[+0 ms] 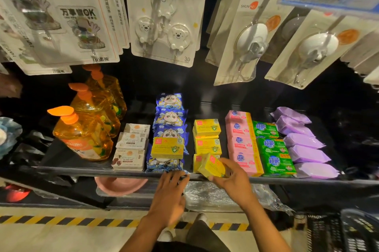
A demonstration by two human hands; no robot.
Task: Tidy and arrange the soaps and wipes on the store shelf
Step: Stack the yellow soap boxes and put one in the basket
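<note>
**Desk:** What fills the frame?

**Photographer:** A dark store shelf (307, 181), seen from above. Three orange pump bottles (86, 137) stand at its left end. Purple wipe packs (303, 145) at the right end and blue panda-print wipe packs (170, 120) near the middle run front to back.

**Desk:** And the soaps?

**Photographer:** Pink soap bars (240, 141) and green soap bars (272, 149) lie side by side, just left of the purple packs. Yellow soap boxes (207, 137) form a column between the pink and panda rows. White soap boxes (131, 147) sit beside the bottles. One stray yellow box (167, 148) rests on the panda packs.

**Desk:** The hands?

**Photographer:** The left hand (170, 192), fingers straight, touches the shelf's front lip below the panda packs. The right hand (233, 180) grips a tilted yellow soap box (211, 166) at the front of the yellow column.
</note>
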